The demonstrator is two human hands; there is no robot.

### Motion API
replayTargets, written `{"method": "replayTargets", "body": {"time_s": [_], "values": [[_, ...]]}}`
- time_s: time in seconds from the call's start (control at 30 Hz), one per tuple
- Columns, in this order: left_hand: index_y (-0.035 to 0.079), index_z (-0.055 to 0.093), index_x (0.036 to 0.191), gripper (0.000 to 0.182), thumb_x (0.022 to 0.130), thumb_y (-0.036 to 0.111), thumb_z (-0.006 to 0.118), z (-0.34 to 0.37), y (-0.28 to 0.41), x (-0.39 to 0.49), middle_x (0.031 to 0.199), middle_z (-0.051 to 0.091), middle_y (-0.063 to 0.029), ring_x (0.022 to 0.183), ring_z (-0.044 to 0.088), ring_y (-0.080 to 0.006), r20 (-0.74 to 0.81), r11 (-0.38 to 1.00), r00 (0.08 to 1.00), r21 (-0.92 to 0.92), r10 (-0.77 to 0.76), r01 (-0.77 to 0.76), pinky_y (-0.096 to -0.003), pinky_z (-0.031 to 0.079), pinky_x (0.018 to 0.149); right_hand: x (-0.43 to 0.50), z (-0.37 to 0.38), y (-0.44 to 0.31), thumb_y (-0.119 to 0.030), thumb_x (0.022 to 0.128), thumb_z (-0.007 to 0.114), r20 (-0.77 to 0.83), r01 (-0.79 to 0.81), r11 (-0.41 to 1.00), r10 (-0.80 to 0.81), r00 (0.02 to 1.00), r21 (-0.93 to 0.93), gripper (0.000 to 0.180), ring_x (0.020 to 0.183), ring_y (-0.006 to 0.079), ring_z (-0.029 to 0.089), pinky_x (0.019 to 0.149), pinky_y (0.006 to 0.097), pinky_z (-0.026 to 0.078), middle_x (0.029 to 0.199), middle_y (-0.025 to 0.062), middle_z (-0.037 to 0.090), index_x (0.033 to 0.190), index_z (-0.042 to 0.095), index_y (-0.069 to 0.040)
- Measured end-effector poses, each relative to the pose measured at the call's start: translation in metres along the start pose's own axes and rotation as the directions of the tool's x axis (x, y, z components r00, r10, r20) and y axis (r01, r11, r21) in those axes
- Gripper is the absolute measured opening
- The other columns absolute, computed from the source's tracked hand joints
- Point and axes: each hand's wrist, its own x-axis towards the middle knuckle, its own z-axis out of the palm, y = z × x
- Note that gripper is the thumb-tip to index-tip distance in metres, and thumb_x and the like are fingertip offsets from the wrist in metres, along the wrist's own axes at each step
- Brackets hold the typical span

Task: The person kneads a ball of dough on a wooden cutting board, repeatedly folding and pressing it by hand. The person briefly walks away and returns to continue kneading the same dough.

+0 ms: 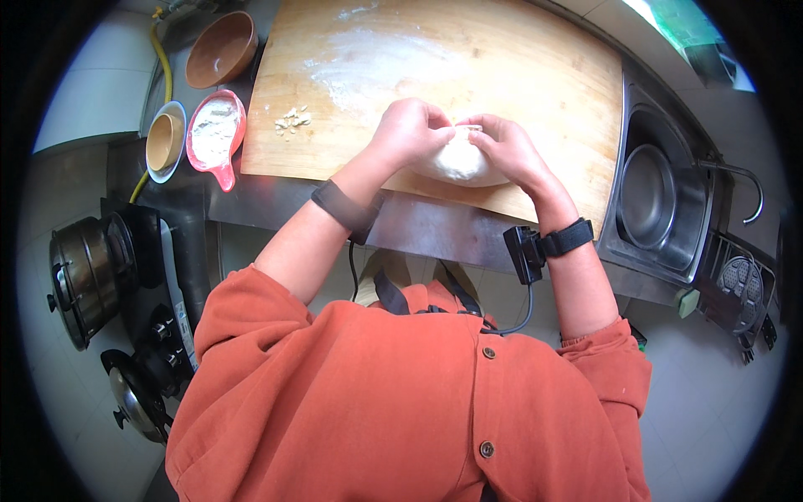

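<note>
A smooth white lump of dough (462,164) lies near the front edge of a wooden board (552,75). From its left side, my left hand (417,132) pinches the dough's far edge between thumb and fingers. My right hand (502,143) grips the same edge from the other side, its fingertips close to those of the left. A small raised flap of dough shows between the two hands. Parts of the lump's sides are hidden under my palms. Loose flour (376,69) is spread on the board beyond my hands, and small dough scraps (293,120) lie to the left.
Left of the board stand a red-rimmed scoop of flour (215,128), a brown bowl (223,50) and a small tan bowl (164,141) inside a pale one. A metal sink (687,257) holding a round pan (649,194) is at right. Pots (88,276) stand on a stove at lower left.
</note>
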Motion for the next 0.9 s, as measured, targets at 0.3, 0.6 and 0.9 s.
{"method": "replayTargets", "body": {"time_s": [0.3, 0.6, 0.9], "values": [[0.003, 0.071, 0.089, 0.019, 0.081, 0.02, 0.066, 0.006, -0.006, -0.003, 0.079, 0.069, -0.015, 0.071, 0.068, -0.0188, -0.086, 0.998, 0.994, -0.029, 0.061, -0.063, -0.0309, 0.052, 0.067, -0.001, 0.001, -0.003, -0.012, 0.085, 0.063, -0.019, -0.041, 0.998, 0.042, 0.999, 0.05, 0.027, 0.086, 0.0128, 0.061, 0.08, 0.0269, 0.051, 0.094, 0.0073, 0.066, 0.109, 0.062, -0.001], [0.004, 0.072, 0.088, 0.016, 0.084, 0.018, 0.066, 0.006, -0.016, -0.002, 0.074, 0.069, -0.0055, 0.066, 0.063, -0.0099, -0.081, 0.877, 0.983, -0.467, -0.165, 0.109, -0.0266, 0.051, 0.062, 0.0, 0.001, -0.009, -0.012, 0.084, 0.067, -0.017, -0.122, 0.993, 0.121, 0.992, -0.009, 0.028, 0.094, 0.0137, 0.059, 0.084, 0.0267, 0.047, 0.1, 0.0079, 0.066, 0.109, 0.062, -0.001], [0.003, 0.071, 0.088, 0.011, 0.081, 0.012, 0.068, -0.092, -0.104, -0.031, 0.078, 0.07, -0.0088, 0.063, 0.065, -0.0184, -0.579, 0.987, 0.815, 0.11, -0.032, 0.117, -0.0307, 0.051, 0.062, 0.003, 0.001, -0.009, -0.005, 0.081, 0.068, -0.061, -0.142, 0.984, 0.149, 0.987, 0.107, 0.028, 0.079, 0.0103, 0.059, 0.073, 0.0243, 0.05, 0.086, 0.0047, 0.065, 0.108, 0.062, -0.001]]}}
